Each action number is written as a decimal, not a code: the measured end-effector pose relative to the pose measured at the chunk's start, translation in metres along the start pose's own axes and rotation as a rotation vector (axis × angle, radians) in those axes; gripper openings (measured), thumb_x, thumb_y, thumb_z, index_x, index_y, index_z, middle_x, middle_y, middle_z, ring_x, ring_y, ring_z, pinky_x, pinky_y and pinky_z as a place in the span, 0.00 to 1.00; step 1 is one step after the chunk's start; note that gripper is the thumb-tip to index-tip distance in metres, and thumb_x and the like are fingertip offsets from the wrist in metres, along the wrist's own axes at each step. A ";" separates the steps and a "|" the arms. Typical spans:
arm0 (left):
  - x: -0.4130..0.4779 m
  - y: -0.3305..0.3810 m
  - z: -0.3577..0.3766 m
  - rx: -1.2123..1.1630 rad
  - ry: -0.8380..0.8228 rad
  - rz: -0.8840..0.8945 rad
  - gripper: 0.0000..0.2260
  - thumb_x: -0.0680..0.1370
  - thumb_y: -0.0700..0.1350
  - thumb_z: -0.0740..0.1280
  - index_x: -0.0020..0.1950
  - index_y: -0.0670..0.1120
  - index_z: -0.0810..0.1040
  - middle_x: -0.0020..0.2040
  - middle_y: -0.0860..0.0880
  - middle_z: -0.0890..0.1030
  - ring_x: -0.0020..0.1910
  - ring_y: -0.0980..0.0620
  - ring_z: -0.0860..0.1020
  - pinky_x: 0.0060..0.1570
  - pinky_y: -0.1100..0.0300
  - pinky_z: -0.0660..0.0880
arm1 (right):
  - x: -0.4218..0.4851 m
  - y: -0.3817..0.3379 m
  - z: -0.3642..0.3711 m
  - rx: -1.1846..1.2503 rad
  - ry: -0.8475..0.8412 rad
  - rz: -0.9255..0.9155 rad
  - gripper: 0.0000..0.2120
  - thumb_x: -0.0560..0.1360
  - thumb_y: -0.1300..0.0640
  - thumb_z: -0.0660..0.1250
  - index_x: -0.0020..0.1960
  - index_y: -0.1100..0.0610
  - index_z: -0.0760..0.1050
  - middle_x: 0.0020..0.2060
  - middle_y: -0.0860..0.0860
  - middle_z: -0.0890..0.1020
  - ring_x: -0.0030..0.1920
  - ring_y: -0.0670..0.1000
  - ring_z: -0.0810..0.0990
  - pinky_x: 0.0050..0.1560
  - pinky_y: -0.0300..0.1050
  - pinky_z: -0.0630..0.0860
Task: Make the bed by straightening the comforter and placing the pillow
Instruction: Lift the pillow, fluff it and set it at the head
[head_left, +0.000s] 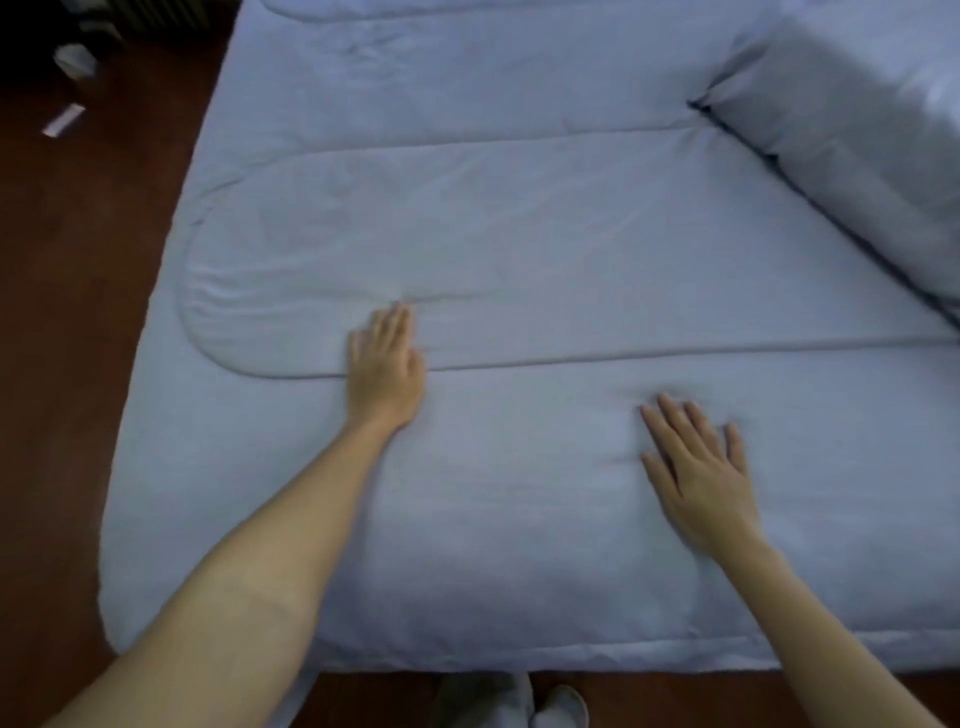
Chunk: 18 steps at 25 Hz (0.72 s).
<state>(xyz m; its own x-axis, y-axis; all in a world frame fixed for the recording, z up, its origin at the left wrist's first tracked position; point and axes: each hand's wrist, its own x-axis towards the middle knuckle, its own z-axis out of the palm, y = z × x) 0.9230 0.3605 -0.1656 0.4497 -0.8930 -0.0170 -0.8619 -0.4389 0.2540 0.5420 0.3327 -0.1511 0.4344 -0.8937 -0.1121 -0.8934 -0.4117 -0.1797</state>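
Note:
A pale blue comforter (519, 218) lies spread flat over the bed, with long stitched seams curving across it. My left hand (385, 358) lies flat on it with straight fingers, across a seam near the middle left. My right hand (698, 467) presses flat on the comforter further right and nearer to me, fingers spread. A pale blue pillow (841, 140) rests at the upper right, on top of the comforter's far right part, with a dark edge along its lower side.
Dark red-brown floor (67, 364) runs along the bed's left side and near edge. Small pale objects (65, 119) lie on the floor at the upper left. My feet in grey slippers (519, 701) stand at the bed's near edge.

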 end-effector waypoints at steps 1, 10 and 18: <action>-0.004 -0.029 -0.007 0.014 0.017 -0.086 0.24 0.80 0.47 0.54 0.77 0.44 0.59 0.78 0.46 0.59 0.77 0.47 0.56 0.74 0.45 0.49 | 0.003 0.007 -0.004 -0.001 0.017 0.024 0.28 0.77 0.42 0.46 0.75 0.48 0.62 0.75 0.48 0.64 0.75 0.53 0.61 0.72 0.60 0.53; -0.075 -0.106 -0.053 -0.057 0.089 -1.208 0.33 0.78 0.58 0.48 0.77 0.38 0.51 0.79 0.42 0.52 0.77 0.37 0.49 0.74 0.39 0.42 | 0.051 -0.071 -0.016 0.202 0.100 -0.077 0.29 0.76 0.48 0.50 0.71 0.61 0.68 0.71 0.59 0.70 0.71 0.62 0.67 0.67 0.71 0.60; -0.082 0.218 0.021 -0.246 0.218 -0.098 0.21 0.79 0.46 0.54 0.68 0.38 0.72 0.68 0.38 0.73 0.72 0.39 0.67 0.72 0.42 0.55 | 0.013 0.118 -0.013 0.006 0.064 -0.064 0.26 0.78 0.46 0.51 0.74 0.50 0.64 0.74 0.48 0.67 0.73 0.53 0.66 0.71 0.56 0.53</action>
<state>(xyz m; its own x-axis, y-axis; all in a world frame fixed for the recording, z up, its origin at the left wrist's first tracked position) 0.6935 0.3364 -0.1294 0.5900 -0.7937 0.1479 -0.7419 -0.4607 0.4872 0.4406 0.2698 -0.1615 0.4822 -0.8752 -0.0375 -0.8633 -0.4675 -0.1903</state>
